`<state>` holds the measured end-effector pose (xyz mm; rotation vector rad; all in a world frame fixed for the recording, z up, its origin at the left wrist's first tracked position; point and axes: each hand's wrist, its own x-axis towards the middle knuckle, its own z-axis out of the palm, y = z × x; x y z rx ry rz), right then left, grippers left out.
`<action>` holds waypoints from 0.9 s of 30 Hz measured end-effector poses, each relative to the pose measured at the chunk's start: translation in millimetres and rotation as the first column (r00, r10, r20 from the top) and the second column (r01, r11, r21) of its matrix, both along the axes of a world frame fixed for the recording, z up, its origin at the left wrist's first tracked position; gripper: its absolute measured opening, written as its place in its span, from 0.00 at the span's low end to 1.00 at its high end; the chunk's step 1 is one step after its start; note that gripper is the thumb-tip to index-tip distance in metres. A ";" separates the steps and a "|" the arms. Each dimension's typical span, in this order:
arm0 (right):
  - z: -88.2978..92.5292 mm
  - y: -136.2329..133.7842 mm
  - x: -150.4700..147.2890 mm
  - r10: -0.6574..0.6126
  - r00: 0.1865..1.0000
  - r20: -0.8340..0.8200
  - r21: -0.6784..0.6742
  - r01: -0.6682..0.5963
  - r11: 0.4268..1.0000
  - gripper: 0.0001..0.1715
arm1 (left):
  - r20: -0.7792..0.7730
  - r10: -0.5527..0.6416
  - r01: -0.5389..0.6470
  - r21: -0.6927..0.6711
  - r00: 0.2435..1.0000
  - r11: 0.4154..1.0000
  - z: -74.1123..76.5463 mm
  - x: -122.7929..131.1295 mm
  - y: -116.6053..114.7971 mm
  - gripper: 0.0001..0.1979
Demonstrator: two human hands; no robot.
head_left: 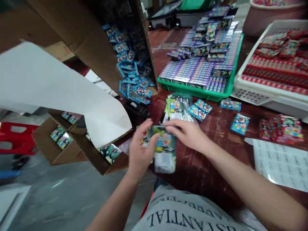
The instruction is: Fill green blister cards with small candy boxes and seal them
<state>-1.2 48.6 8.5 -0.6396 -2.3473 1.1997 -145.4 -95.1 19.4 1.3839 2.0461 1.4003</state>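
A flat printed plastic pouch point(165, 155), green and black with a white label panel, is in front of me over the table's near edge, slightly blurred. My right hand point(186, 133) pinches its top edge between thumb and fingers. At the pouch's left side is my left hand point(141, 147), fingers stretched out and the thumb near the pouch's edge. Part of another printed pouch point(146, 139) shows between that thumb and fingers; the hand hides the rest. Just beyond my hands lie several similar pouches point(176, 106) in a loose pile, beside blue candy packets point(199, 110).
A cardboard box point(154, 57) of blue packets leans at the left. Behind are a green tray point(192, 91) of purple packets and a white crate point(252, 96) of red ones. Right: red packets point(288, 128) and a sticker sheet point(281, 160). Lower left: an open carton point(69, 154) holding pouches.
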 end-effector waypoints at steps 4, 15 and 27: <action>-6.6 6.3 -98.0 0.051 0.987 0.149 0.115 -0.069 0.991 0.13 | -0.469 -0.015 -0.087 -0.195 0.883 0.977 -22.6 -29.7 -36.1 0.34; -51.0 -6.7 45.2 -0.078 0.960 0.267 0.451 -0.053 0.891 0.26 | -0.304 -0.089 0.015 -0.238 0.949 0.971 -22.3 -28.4 -14.4 0.23; 19.0 -59.2 145.9 -0.240 0.971 0.018 0.471 0.203 0.859 0.31 | 0.662 -0.442 0.662 -0.110 0.605 0.741 -11.8 82.6 65.0 0.16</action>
